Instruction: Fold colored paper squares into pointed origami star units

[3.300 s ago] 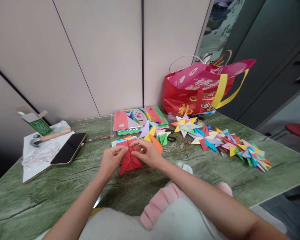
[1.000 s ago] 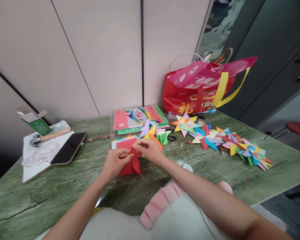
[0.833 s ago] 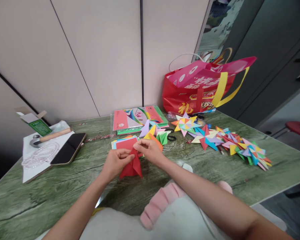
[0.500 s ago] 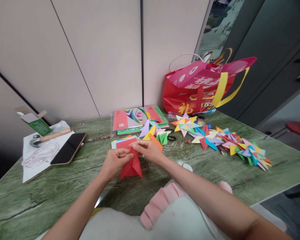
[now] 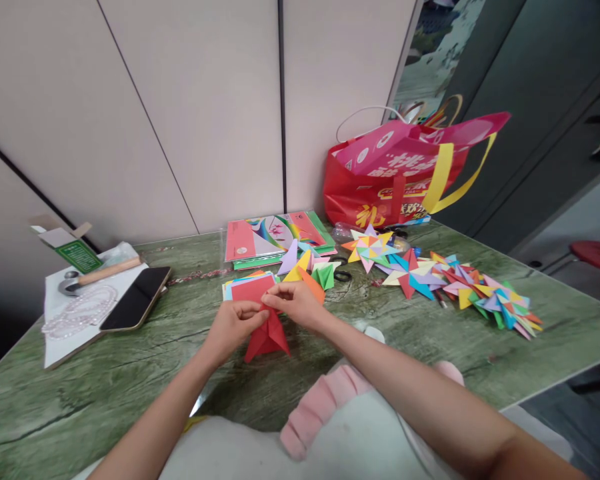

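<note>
A left hand (image 5: 234,328) and a right hand (image 5: 296,305) pinched a red folded paper (image 5: 269,337) between thumbs and fingers at a green table (image 5: 145,380), just in front of stacked paper sheets (image 5: 250,288). The right hand partly blocked an orange folded piece (image 5: 314,283). Multicolored paper stars (image 5: 500,300) spread rightward; a phone (image 5: 137,300), hammer (image 5: 109,270) and beads (image 5: 83,310) lay left. A red bag (image 5: 347,193) bore the yellow character "礼" among lettering partly unclear; white print on a green box (image 5: 80,255) was too small to read.
</note>
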`<state>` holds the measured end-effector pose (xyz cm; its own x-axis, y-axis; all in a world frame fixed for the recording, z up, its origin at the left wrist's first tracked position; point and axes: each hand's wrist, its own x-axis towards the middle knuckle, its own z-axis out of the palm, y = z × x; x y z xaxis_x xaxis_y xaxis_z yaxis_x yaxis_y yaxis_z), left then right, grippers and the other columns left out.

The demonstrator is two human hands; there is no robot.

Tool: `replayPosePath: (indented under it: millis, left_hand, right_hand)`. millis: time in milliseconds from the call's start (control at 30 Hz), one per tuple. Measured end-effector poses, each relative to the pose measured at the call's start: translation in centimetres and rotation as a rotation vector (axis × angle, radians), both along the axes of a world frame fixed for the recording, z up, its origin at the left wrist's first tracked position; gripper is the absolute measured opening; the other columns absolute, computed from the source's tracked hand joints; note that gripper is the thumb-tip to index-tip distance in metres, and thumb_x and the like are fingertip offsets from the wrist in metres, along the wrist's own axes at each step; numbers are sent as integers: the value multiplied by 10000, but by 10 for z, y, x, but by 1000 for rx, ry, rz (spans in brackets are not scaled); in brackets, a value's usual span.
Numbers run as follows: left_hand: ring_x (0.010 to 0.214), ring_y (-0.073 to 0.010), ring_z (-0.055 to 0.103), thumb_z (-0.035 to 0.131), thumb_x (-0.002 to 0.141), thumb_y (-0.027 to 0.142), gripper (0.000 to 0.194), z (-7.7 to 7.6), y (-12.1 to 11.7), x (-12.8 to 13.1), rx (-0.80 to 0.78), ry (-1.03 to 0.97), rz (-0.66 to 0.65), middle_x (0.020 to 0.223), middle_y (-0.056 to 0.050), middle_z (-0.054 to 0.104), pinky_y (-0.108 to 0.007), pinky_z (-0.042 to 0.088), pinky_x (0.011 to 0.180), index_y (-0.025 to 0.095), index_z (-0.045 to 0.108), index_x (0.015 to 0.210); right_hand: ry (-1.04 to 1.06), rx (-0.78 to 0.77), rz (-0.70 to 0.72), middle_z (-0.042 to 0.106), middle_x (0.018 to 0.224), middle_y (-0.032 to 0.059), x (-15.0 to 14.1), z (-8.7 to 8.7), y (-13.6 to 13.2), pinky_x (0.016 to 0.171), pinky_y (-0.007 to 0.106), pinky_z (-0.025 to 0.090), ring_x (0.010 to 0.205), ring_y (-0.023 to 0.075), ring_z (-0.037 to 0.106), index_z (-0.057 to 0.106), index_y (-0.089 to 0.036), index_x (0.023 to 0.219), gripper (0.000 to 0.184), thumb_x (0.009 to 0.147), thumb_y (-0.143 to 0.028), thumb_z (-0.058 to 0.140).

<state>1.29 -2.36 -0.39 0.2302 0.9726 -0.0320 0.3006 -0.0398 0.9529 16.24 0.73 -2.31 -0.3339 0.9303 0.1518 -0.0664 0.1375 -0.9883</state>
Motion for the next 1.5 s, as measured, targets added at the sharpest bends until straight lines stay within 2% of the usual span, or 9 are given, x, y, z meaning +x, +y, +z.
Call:
replayPosePath:
  millis: [167,333,533,733,933,1100,1267,1500]
  left_hand:
    - [426,-69,343,613,655,393,301,2,0,1,-9,45,-46,440,47,444,-189,239,418,128,594,514]
    - [430,-58,266,589,672,443,375,2,-1,1,-29,46,-46,439,62,348,-195,191,428,137,501,472]
    - [434,-64,289,614,643,458,361,2,0,1,-31,-4,10,444,53,386,-194,221,430,135,532,504]
    - [434,-80,334,631,593,499,374,3,1,0,-53,-10,-5,432,41,418,-195,237,419,139,571,513]
    - [431,-68,305,630,604,494,384,3,1,0,-70,-26,-4,439,49,389,-197,222,423,142,529,489]
    - [411,-48,248,652,603,452,409,1,2,-1,-73,-67,66,419,72,323,-192,179,416,150,430,438]
    - [404,-55,315,668,581,438,368,-2,4,-3,-109,-118,106,420,63,403,-189,225,421,141,486,462]
    - [402,-65,353,657,589,456,360,-3,5,-4,-76,-87,105,421,49,434,-190,246,406,138,530,477]
  right_hand:
    - [43,-4,-1,562,602,-25,0,-1,1,520,215,363,533,75,461,607,-152,648,290,635,-441,638]
    - [96,-36,5,605,652,-16,0,-3,3,548,228,412,575,98,531,614,-167,706,269,602,-407,677]
    - [159,-77,-40,594,619,-17,0,-1,1,520,219,434,548,97,533,587,-158,676,292,533,-367,732]
    - [159,-166,-48,590,591,-26,1,2,-1,524,221,444,517,83,516,599,-145,656,356,470,-406,752]
    - [181,-133,-23,586,584,-34,-1,-1,1,515,223,428,511,88,519,574,-162,660,301,530,-385,730]
    - [113,-54,60,578,624,-36,3,0,1,543,223,416,547,85,516,586,-169,698,228,604,-351,686]
    - [17,-26,140,613,655,-16,8,1,2,609,251,433,605,105,546,640,-156,720,217,595,-325,693]
    - [105,-94,98,630,652,-16,6,-5,3,609,250,450,600,103,570,637,-154,724,240,544,-285,728]
